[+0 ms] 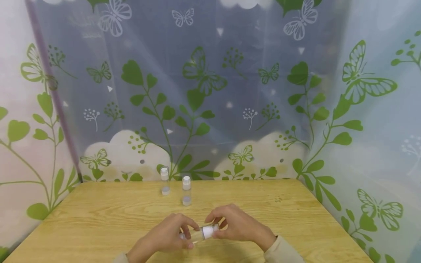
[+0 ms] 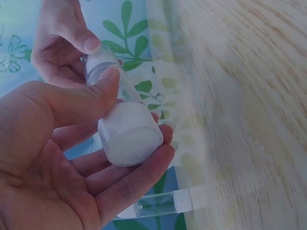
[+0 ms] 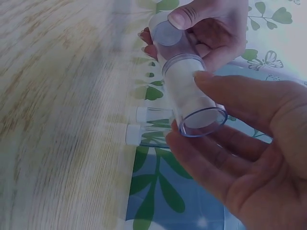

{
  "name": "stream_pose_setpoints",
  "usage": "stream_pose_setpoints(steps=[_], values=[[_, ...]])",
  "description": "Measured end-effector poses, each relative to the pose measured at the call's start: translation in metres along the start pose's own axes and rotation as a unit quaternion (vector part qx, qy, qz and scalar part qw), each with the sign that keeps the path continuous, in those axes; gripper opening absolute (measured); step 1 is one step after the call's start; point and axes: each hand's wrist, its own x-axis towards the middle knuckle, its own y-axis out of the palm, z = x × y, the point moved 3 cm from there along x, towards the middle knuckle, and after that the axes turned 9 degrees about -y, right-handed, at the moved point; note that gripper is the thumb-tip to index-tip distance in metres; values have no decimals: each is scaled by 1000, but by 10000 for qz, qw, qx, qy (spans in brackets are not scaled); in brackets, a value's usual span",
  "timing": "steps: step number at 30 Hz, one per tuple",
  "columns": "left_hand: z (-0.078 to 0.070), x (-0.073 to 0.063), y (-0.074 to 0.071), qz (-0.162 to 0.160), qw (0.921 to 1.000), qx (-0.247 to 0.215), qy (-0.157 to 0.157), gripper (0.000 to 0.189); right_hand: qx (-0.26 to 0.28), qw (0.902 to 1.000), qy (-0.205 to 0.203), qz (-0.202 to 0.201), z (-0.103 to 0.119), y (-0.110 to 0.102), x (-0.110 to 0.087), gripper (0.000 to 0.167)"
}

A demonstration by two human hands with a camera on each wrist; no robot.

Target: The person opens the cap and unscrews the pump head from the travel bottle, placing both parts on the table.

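A clear pump bottle (image 1: 208, 231) with a white top lies tilted between both hands, low over the front of the table. At its lower end, my left hand (image 1: 171, 233) grips the bottle; the left wrist view shows thumb and fingers around the white base (image 2: 129, 132). My right hand (image 1: 238, 224) holds the other end, with the thumb on the clear cap (image 3: 192, 91) that covers the white pump part. The cap's round end faces the right wrist camera. Part of the clear body is hidden by the left fingers in the head view.
Two similar bottles, one on the left (image 1: 165, 181) and one closer (image 1: 186, 190), stand upright toward the back of the wooden table (image 1: 108, 219). A printed curtain (image 1: 210, 109) with leaves and butterflies hangs behind the table and along its sides.
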Motion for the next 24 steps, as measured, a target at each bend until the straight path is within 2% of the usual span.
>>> stream_pose_setpoints(steps=[5, 12, 19, 24], values=[[-1, 0, 0, 54, 10000, -50, 30, 37, -3, 9998, -31, 204, 0, 3, 1, 26], [0, 0, 0, 164, 9997, -184, 0, 34, -105, 9994, -134, 294, 0, 5, 1, 27], [-1, 0, 2, 403, 9983, -413, 1, 33, 55, 9989, -175, 438, -1, 4, -1, 27], [-3, -1, 4, 372, 9982, -465, -25, 34, 11, 9979, -346, 545, 1, 3, -2, 28]])
